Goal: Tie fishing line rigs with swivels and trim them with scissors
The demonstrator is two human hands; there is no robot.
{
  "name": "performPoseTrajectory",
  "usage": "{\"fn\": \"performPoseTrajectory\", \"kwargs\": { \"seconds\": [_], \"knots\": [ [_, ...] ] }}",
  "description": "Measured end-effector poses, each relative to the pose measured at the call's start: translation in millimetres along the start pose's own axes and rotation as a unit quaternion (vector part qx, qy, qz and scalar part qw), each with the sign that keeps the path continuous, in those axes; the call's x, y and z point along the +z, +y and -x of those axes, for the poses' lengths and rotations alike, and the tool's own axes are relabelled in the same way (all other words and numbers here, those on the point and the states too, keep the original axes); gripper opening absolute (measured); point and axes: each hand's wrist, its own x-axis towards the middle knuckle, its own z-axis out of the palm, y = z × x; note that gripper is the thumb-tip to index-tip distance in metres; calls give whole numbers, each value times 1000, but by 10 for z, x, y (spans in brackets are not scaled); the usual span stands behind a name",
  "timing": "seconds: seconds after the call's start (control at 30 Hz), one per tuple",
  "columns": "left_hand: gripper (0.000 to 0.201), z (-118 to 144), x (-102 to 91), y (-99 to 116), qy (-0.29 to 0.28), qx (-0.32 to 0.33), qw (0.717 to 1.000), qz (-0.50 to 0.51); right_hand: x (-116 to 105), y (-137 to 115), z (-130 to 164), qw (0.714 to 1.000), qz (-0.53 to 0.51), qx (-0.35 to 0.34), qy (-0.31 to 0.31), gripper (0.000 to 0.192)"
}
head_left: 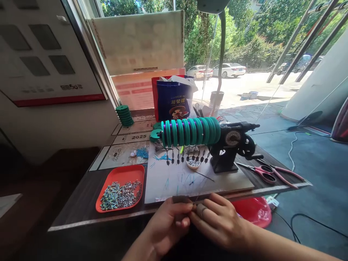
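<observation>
My left hand [172, 222] and my right hand [219, 219] meet at the front edge of the table. Their fingertips pinch close together. Whatever is between them is too small to make out, though a faint thin line seems to rise from the fingers. Just beyond is a white work sheet [157, 185] with short blue pieces on it. Above it, a black hand-cranked winder [227, 152] carries a row of green spools [190, 131]. Dark beaded pieces [182, 156] hang below the spools. Behind these sits a small round dish [193, 164] of silvery beads.
An orange tray [102, 194] of small metal parts is at left. Pink-handled scissors [265, 174] and pliers [288, 174] lie at right. Farther back are a blue bag [174, 98], stacked green spools [124, 116] and a lamp [223, 47]. A red plastic bag [254, 213] is below the table.
</observation>
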Motion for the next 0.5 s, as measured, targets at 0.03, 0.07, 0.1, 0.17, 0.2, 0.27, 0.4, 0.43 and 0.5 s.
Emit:
{"fn": "performPoseTrajectory", "kwargs": {
  "seconds": [0.03,0.07,0.1,0.17,0.2,0.27,0.4,0.43,0.5],
  "knots": [
    [19,3,9,-4,7,3,1000,1,17,-7,18,999,-26,20,8,27],
    [19,8,16,-8,17,6,1000,1,40,-19,45,994,-77,70,14,25],
    [20,15,22,-13,29,10,1000,-2,67,-38,76,976,-156,152,15,22],
    [20,33,31,-26,42,26,998,-27,127,-90,146,855,-370,363,8,15],
    [20,43,36,-31,41,40,997,-56,153,-122,179,754,-475,454,-5,16],
    [16,65,51,-35,38,86,983,-155,179,-186,230,552,-627,549,-31,27],
    [10,108,84,-23,86,215,883,-409,90,-269,231,546,-638,542,-40,27],
    [8,115,83,-27,98,250,844,-465,50,-279,211,628,-587,510,-38,20],
    [9,117,62,-63,116,318,764,-550,-27,-289,156,780,-467,415,-42,12]
  ]
}}
